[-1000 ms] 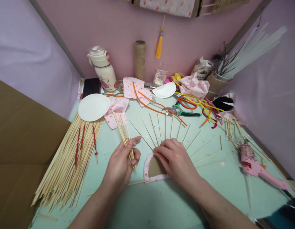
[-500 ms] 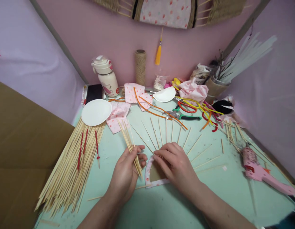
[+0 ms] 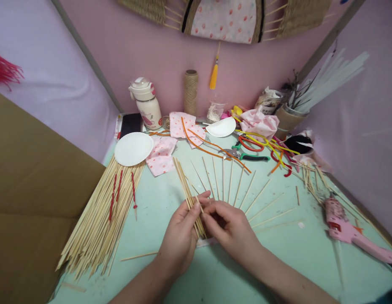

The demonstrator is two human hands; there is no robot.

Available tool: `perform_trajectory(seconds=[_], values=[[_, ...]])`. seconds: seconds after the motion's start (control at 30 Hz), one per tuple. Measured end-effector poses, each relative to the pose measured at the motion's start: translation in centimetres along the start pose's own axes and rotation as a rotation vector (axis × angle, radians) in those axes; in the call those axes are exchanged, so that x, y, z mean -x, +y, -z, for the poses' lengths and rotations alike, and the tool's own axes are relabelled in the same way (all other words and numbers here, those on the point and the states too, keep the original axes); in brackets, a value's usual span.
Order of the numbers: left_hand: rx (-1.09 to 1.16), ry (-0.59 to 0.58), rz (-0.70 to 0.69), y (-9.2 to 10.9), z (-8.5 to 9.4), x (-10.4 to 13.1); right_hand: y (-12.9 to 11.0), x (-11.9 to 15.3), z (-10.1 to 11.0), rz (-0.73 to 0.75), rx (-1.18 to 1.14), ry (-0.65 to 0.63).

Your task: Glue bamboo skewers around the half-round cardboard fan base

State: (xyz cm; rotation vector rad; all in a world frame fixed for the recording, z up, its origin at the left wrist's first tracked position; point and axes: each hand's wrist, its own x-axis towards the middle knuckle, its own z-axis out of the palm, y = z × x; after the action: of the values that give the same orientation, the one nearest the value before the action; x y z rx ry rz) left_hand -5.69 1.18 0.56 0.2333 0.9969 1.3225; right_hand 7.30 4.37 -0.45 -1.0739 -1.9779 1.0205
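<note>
My left hand [image 3: 181,238] is closed around a small bundle of thin bamboo sticks [image 3: 185,185], which lean up and to the left. Right beside it, my right hand [image 3: 235,226] pinches the lower end of one bamboo stick [image 3: 198,203] at the edge of the bundle. Under both hands lies a piece edged in pink-spotted fabric [image 3: 207,242], mostly hidden. Single sticks [image 3: 231,180] spread out from it in a fan across the table, their inner ends covered by my right hand.
A large pile of bamboo sticks [image 3: 93,219] lies left, with a white paper disc [image 3: 134,149] at its top. Pruning shears [image 3: 246,157], fabric scraps [image 3: 160,156] and a twine spool [image 3: 191,93] are behind. A pink glue gun [image 3: 344,232] lies right.
My left hand has moved right and slightly up with its bundle, meeting my right hand. The right fingers have shifted from the leftmost fan stick to a stick at the bundle. The view has shifted slightly.
</note>
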Motion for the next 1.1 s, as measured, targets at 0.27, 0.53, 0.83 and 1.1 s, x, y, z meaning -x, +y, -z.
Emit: perform_trajectory(seconds=[0.27,0.53,0.83,1.1], values=[[0.128,0.258,-0.402,3.5,1.0,-0.9,1.0,-1.0,1.2,0.067,0.289,0.125],[0.184,0.268,-0.351,4.1,1.0,-0.4,1.3,-1.1,-1.1,0.182,0.608,-0.046],[0.157,0.303,-0.297,4.7,1.1,-0.8,0.8,-1.3,-1.4,0.164,0.612,-0.023],[0.03,0.341,-0.228,6.7,2.7,-2.1,0.7,0.0,0.5,0.161,0.604,-0.029]])
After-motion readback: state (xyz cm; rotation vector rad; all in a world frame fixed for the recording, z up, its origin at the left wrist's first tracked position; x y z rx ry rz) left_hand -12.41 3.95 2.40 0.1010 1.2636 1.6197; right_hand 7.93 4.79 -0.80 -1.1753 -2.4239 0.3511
